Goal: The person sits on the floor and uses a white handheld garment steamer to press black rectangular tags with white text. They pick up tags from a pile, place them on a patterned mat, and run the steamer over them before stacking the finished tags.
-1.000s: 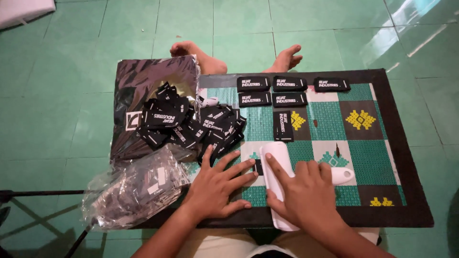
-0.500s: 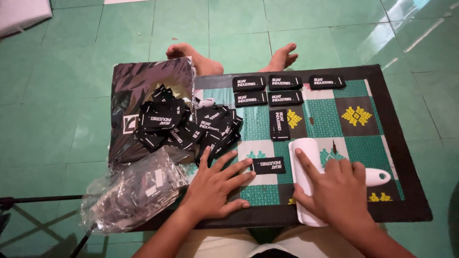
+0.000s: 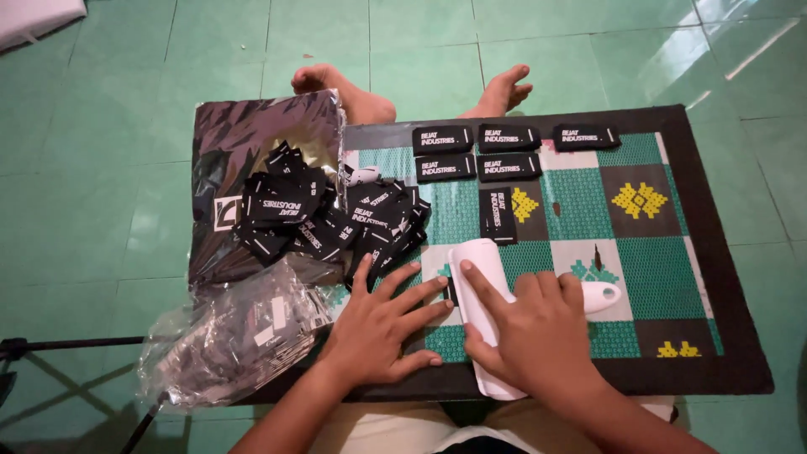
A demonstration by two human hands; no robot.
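Note:
My right hand [image 3: 538, 336] presses down on a white roller [image 3: 475, 269] lying lengthwise on a green checkered board [image 3: 672, 252]; the roller's white handle [image 3: 601, 296] sticks out to the right of my fingers. My left hand [image 3: 378, 324] lies flat on the board just left of the roller, fingers spread, holding nothing. A sliver of a black label [image 3: 451, 290] shows at the roller's left edge, by my left fingertips; the rest of it is hidden. A heap of black labels [image 3: 328, 214] lies just beyond my left hand.
Several black labels lie in rows [image 3: 471, 139] at the board's far edge, and one lies lengthwise [image 3: 498, 214] mid-board. A dark foil bag [image 3: 252, 134] and a clear plastic bag of labels [image 3: 235, 336] lie on the left. My bare feet [image 3: 504, 88] rest on green floor tiles.
My right hand has moved the roller leftward over the single black label that lay uncovered half a second ago. My left hand has stayed flat in about the same place.

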